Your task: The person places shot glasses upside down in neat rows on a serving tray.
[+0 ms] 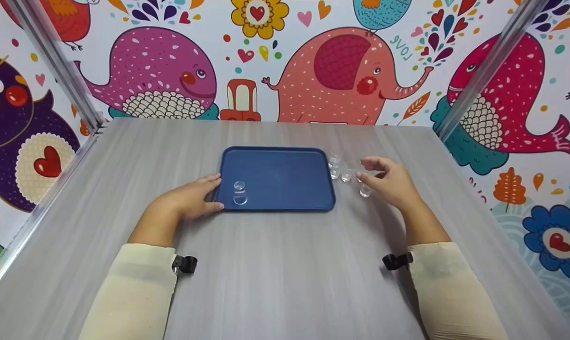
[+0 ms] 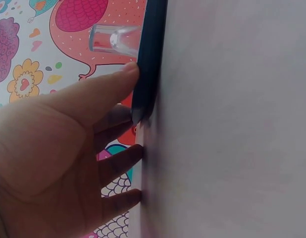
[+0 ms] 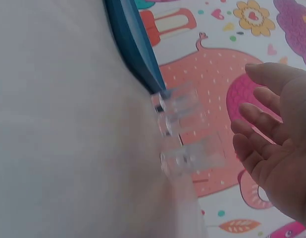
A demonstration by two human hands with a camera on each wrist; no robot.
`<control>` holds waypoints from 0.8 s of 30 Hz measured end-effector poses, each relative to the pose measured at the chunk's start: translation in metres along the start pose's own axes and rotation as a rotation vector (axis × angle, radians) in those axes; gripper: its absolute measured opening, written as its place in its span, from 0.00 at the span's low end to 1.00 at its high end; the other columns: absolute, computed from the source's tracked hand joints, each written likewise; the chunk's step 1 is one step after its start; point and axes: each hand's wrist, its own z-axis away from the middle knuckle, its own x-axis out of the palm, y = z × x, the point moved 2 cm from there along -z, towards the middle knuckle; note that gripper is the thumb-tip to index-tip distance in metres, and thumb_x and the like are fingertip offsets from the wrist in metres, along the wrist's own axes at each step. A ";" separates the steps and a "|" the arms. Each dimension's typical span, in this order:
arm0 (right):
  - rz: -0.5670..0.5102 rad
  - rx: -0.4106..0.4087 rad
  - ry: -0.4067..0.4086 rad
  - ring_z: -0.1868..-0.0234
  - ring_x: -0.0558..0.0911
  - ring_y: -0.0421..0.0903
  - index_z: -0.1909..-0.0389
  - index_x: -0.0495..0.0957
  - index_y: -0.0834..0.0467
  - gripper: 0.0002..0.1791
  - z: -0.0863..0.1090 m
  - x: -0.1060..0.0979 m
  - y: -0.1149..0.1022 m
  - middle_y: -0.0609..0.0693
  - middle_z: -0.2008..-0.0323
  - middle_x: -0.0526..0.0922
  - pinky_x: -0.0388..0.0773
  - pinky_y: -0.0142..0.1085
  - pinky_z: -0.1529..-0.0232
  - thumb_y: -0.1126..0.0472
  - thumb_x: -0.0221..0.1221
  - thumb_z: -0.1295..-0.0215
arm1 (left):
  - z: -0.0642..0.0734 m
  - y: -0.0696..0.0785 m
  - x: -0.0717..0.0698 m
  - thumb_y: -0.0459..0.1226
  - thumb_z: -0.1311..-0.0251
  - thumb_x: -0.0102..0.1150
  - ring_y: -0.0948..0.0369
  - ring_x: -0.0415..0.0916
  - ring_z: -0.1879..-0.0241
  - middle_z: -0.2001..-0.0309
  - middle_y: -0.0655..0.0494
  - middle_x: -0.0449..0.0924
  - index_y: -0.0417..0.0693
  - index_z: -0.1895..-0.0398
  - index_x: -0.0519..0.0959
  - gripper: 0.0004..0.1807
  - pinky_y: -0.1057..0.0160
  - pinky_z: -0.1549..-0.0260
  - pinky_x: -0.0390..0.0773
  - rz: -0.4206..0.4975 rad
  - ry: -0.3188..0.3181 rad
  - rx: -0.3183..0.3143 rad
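Note:
A dark blue rectangular tray [image 1: 285, 177] lies on the table. My left hand [image 1: 185, 199] is at its left end, thumb at the near corner and fingertips by the left rim; in the left wrist view, the thumb touches the tray's edge [image 2: 152, 59]. One clear shot glass [image 1: 240, 193] stands on the tray's near left part. Beside the tray's right side are several more clear shot glasses [image 1: 346, 175]. My right hand [image 1: 392, 183] hovers by them, thumb and fingers apart, with nothing between them in the right wrist view. The nearest shot glass [image 3: 192, 157] stands in front of its fingers.
The wood-grain table [image 1: 275, 274] extends in front of the tray. A wall with cartoon animals [image 1: 332, 75] rises behind it, with metal frame posts [image 1: 492, 71] at the corners. Each sleeve cuff carries a small black clip [image 1: 185, 264].

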 end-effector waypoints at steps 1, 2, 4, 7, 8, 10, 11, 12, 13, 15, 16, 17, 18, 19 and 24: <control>0.001 0.008 -0.004 0.36 0.81 0.53 0.33 0.81 0.50 0.31 0.000 -0.003 0.002 0.55 0.34 0.83 0.84 0.46 0.34 0.41 0.71 0.32 | 0.000 0.000 0.000 0.50 0.24 0.61 0.38 0.46 0.14 0.12 0.43 0.48 0.37 0.15 0.54 0.45 0.37 0.14 0.50 0.002 0.001 -0.003; -0.001 0.017 -0.008 0.35 0.80 0.53 0.32 0.80 0.49 0.32 0.001 -0.005 0.005 0.56 0.33 0.82 0.84 0.44 0.34 0.40 0.71 0.32 | 0.000 0.000 -0.001 0.49 0.24 0.61 0.38 0.46 0.13 0.12 0.44 0.47 0.37 0.14 0.54 0.45 0.37 0.14 0.49 0.005 0.001 -0.006; -0.001 0.037 -0.016 0.35 0.80 0.53 0.31 0.80 0.49 0.35 0.001 -0.010 0.010 0.56 0.32 0.82 0.84 0.38 0.37 0.37 0.71 0.34 | 0.001 0.001 -0.001 0.50 0.24 0.61 0.38 0.46 0.13 0.12 0.44 0.47 0.38 0.14 0.54 0.45 0.37 0.14 0.49 0.007 0.001 -0.011; -0.002 0.082 -0.033 0.34 0.80 0.54 0.31 0.78 0.50 0.38 0.000 -0.016 0.019 0.56 0.32 0.81 0.84 0.36 0.39 0.35 0.72 0.36 | 0.001 0.002 -0.001 0.50 0.23 0.60 0.38 0.45 0.13 0.11 0.45 0.46 0.40 0.14 0.54 0.45 0.36 0.14 0.49 0.012 -0.004 -0.024; -0.007 0.106 -0.046 0.34 0.79 0.54 0.30 0.78 0.50 0.39 0.000 -0.017 0.022 0.56 0.32 0.81 0.84 0.38 0.37 0.34 0.72 0.37 | 0.001 0.003 -0.002 0.51 0.23 0.60 0.39 0.45 0.13 0.11 0.46 0.46 0.40 0.14 0.54 0.45 0.36 0.14 0.49 0.013 -0.005 -0.025; -0.011 0.144 -0.077 0.33 0.78 0.56 0.30 0.76 0.51 0.41 -0.001 -0.017 0.027 0.56 0.32 0.80 0.83 0.45 0.32 0.34 0.73 0.38 | 0.001 0.003 -0.001 0.51 0.23 0.60 0.39 0.45 0.13 0.11 0.46 0.47 0.41 0.14 0.54 0.45 0.36 0.14 0.49 0.013 -0.006 -0.027; -0.014 0.155 -0.090 0.32 0.78 0.56 0.30 0.75 0.52 0.41 -0.002 -0.017 0.029 0.57 0.32 0.80 0.82 0.48 0.31 0.35 0.73 0.38 | 0.001 0.002 -0.001 0.51 0.23 0.60 0.39 0.45 0.13 0.11 0.46 0.47 0.40 0.14 0.54 0.45 0.37 0.14 0.49 0.011 -0.004 -0.025; -0.021 0.163 -0.104 0.32 0.78 0.57 0.30 0.74 0.54 0.41 -0.002 -0.016 0.032 0.58 0.32 0.80 0.80 0.51 0.29 0.37 0.74 0.38 | 0.001 0.002 -0.001 0.51 0.23 0.60 0.39 0.46 0.13 0.11 0.45 0.47 0.40 0.14 0.54 0.45 0.36 0.14 0.49 0.011 -0.001 -0.021; -0.024 0.169 -0.118 0.32 0.78 0.57 0.30 0.73 0.55 0.42 -0.003 -0.015 0.034 0.59 0.32 0.79 0.79 0.53 0.28 0.38 0.74 0.37 | 0.001 0.002 -0.001 0.51 0.23 0.60 0.39 0.46 0.13 0.11 0.45 0.47 0.40 0.14 0.54 0.45 0.37 0.14 0.49 0.011 0.000 -0.019; -0.023 0.180 -0.139 0.33 0.77 0.58 0.30 0.72 0.57 0.41 -0.004 -0.012 0.038 0.60 0.34 0.79 0.77 0.54 0.27 0.40 0.75 0.37 | 0.000 0.001 0.000 0.50 0.23 0.60 0.38 0.46 0.13 0.12 0.45 0.47 0.40 0.14 0.54 0.45 0.37 0.14 0.49 0.010 0.003 -0.015; -0.019 0.183 -0.147 0.34 0.77 0.58 0.30 0.71 0.57 0.41 -0.004 -0.011 0.040 0.60 0.34 0.78 0.76 0.53 0.27 0.41 0.74 0.36 | 0.000 0.001 0.000 0.50 0.24 0.60 0.38 0.46 0.13 0.12 0.45 0.48 0.39 0.14 0.54 0.45 0.37 0.14 0.49 0.009 0.004 -0.014; -0.013 0.186 -0.157 0.34 0.77 0.58 0.31 0.71 0.58 0.40 -0.005 -0.009 0.042 0.60 0.35 0.78 0.76 0.52 0.27 0.43 0.74 0.35 | 0.000 0.001 0.000 0.50 0.24 0.61 0.38 0.46 0.13 0.12 0.45 0.48 0.39 0.14 0.54 0.45 0.37 0.14 0.49 0.009 0.006 -0.013; -0.003 0.189 -0.169 0.35 0.77 0.57 0.31 0.71 0.58 0.39 -0.005 -0.007 0.044 0.60 0.35 0.78 0.76 0.52 0.28 0.43 0.74 0.35 | 0.000 0.001 0.000 0.50 0.24 0.61 0.39 0.46 0.13 0.12 0.45 0.48 0.39 0.14 0.54 0.45 0.37 0.14 0.50 0.010 0.006 -0.014; 0.011 0.185 -0.177 0.36 0.77 0.57 0.31 0.72 0.59 0.39 -0.005 -0.006 0.045 0.60 0.36 0.78 0.77 0.50 0.29 0.43 0.74 0.35 | 0.000 0.001 0.000 0.50 0.24 0.61 0.39 0.46 0.13 0.12 0.45 0.48 0.39 0.14 0.54 0.45 0.37 0.14 0.50 0.009 0.007 -0.014; 0.083 0.124 -0.174 0.45 0.81 0.53 0.37 0.77 0.63 0.35 -0.007 0.001 0.050 0.61 0.44 0.83 0.81 0.35 0.47 0.47 0.76 0.37 | 0.000 0.001 0.000 0.50 0.24 0.61 0.39 0.46 0.13 0.12 0.45 0.47 0.39 0.14 0.54 0.45 0.38 0.14 0.50 0.007 0.004 -0.014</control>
